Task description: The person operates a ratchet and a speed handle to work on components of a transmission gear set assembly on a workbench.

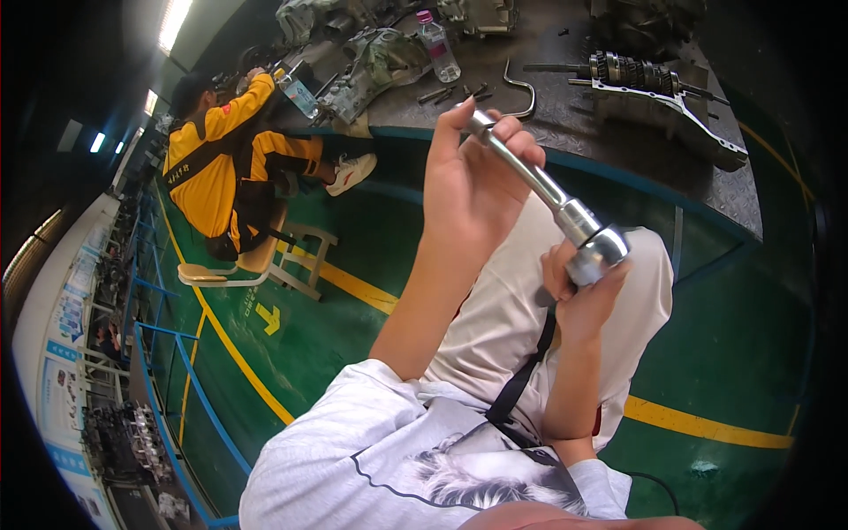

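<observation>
Chromed metal makes up the ratchet wrench (541, 184), its round head cupped by the nearer right hand (586, 305), fingers wrapped around it; the left hand (477, 190) grips its far end. Beyond, the grey workbench (565, 128) carries a bent rod (533, 99) and, right, a gear assembly (632, 72).

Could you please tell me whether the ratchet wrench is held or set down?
The ratchet wrench is held: left hand at its handle, right hand around its head.
</observation>
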### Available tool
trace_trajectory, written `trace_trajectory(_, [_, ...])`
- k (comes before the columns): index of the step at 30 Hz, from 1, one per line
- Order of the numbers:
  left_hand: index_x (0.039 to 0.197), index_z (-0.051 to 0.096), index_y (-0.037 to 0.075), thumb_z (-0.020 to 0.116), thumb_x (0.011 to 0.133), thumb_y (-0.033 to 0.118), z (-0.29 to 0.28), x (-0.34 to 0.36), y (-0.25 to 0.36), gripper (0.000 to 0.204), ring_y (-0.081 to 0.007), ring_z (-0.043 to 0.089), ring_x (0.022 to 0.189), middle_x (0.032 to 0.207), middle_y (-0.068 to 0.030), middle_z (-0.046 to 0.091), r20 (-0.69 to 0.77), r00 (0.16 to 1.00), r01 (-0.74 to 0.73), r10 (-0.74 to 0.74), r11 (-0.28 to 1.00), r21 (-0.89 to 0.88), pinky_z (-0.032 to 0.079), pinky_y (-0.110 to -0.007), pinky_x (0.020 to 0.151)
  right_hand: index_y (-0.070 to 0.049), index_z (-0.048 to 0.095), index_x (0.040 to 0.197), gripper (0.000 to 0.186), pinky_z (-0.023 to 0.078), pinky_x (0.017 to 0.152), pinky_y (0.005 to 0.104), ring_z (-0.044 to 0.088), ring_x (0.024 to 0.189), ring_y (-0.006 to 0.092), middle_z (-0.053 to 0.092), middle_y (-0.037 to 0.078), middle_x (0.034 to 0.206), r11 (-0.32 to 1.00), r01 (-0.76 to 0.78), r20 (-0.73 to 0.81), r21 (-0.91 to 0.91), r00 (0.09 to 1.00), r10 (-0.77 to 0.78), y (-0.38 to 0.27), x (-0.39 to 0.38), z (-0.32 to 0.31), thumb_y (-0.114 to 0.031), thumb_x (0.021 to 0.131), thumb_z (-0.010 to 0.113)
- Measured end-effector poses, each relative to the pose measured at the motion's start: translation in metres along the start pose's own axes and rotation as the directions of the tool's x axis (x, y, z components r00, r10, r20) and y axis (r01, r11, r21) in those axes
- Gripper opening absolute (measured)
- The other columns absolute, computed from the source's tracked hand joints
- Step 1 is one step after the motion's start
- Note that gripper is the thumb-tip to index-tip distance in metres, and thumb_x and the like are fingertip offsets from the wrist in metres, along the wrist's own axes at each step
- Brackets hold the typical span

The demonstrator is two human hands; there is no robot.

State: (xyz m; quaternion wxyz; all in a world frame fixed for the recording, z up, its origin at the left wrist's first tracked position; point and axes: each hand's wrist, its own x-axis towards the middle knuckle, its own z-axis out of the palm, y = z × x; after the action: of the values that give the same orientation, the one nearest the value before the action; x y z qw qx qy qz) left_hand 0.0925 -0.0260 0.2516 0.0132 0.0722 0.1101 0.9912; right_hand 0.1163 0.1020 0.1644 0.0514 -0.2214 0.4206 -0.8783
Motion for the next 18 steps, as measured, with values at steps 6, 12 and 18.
trace_trajectory(6, [0.075, 0.043, 0.005, 0.048, 0.087, 0.015, 0.010, 0.005, 0.006, 0.017, -0.0113, 0.039, 0.054, 0.063, -0.0006, 0.039, -0.201, 0.968, 0.138, -0.152, 0.987, -0.082, 0.037, -0.026, 0.054, 0.002, 0.050, 0.082, 0.076, 0.021, 0.039, 0.0224, 0.030, 0.041, 0.0074, 0.039, 0.001, 0.051, 0.934, 0.148, -0.083, -0.325, 0.979, -0.184, 0.007, -0.003, -0.008, -0.074, 0.077, 0.039])
trace_trajectory(12, [0.060, 0.034, 0.014, 0.045, 0.090, 0.029, 0.018, 0.006, 0.001, 0.036, -0.0083, 0.020, 0.037, 0.044, 0.0053, 0.020, 0.379, 0.920, 0.147, -0.101, 0.985, -0.095, 0.020, -0.024, 0.038, -0.011, 0.034, 0.055, 0.065, 0.016, 0.034, 0.0248, 0.020, 0.033, 0.0090, 0.027, -0.002, 0.040, 0.795, -0.177, 0.397, 0.580, 0.914, -0.086, 0.004, -0.004, 0.022, -0.072, 0.079, 0.038])
trace_trajectory(18, [0.073, 0.041, 0.010, 0.043, 0.089, 0.036, 0.014, 0.004, 0.007, 0.030, -0.0115, 0.040, 0.057, 0.062, 0.0006, 0.039, 0.576, 0.812, -0.095, -0.092, 0.953, 0.286, 0.035, -0.027, 0.059, -0.013, 0.034, 0.055, 0.059, 0.014, 0.030, 0.0218, 0.016, 0.030, 0.0068, 0.025, -0.005, 0.039, 0.631, -0.296, 0.376, 0.717, 0.927, 0.008, -0.004, -0.001, 0.011, -0.064, 0.085, 0.036])
